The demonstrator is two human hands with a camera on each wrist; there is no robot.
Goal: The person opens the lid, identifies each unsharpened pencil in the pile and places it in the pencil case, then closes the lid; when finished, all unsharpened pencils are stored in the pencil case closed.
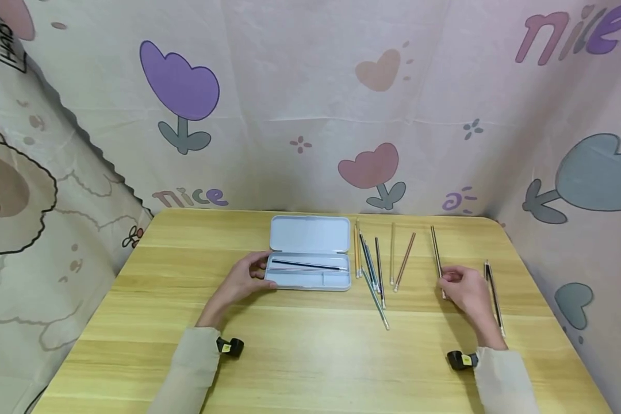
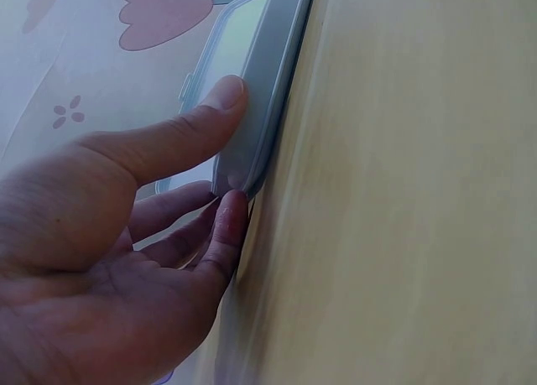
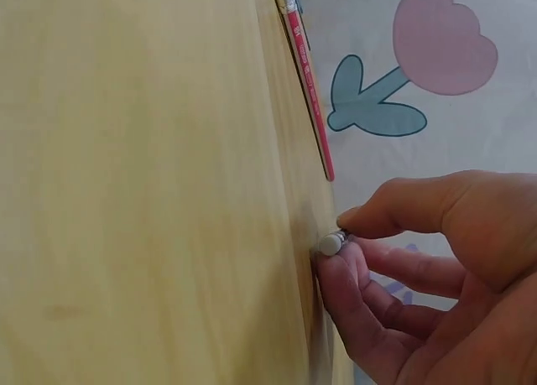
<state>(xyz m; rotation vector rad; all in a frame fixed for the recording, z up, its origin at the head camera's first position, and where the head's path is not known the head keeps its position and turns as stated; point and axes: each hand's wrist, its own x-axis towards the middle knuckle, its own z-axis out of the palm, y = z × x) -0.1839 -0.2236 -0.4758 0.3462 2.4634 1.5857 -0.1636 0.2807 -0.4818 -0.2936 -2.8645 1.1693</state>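
An opened pencil case (image 1: 295,282), pale blue-white, lies on the wooden table with its lid (image 1: 310,234) folded back. Inside it, a dark pencil (image 1: 307,265) stretches across the long compartment. My left hand (image 1: 243,279) grips the case's left end; in the left wrist view the thumb (image 2: 222,96) lies along the case wall and the fingers bend at its corner. On the right, my right hand (image 1: 466,287) pinches another dark pencil (image 1: 436,247) near its eraser end, the shaft pointing away. Its whitish eraser (image 3: 332,244) shows between thumb and fingers in the right wrist view.
Several pencils lie loose right of the case, among them an orange one (image 1: 357,253), a teal one (image 1: 376,302), a pale yellow one (image 1: 392,253) and a red one (image 1: 405,261). Dark pencils (image 1: 493,293) lie beyond my right hand. A patterned cloth (image 1: 290,103) hangs behind the table.
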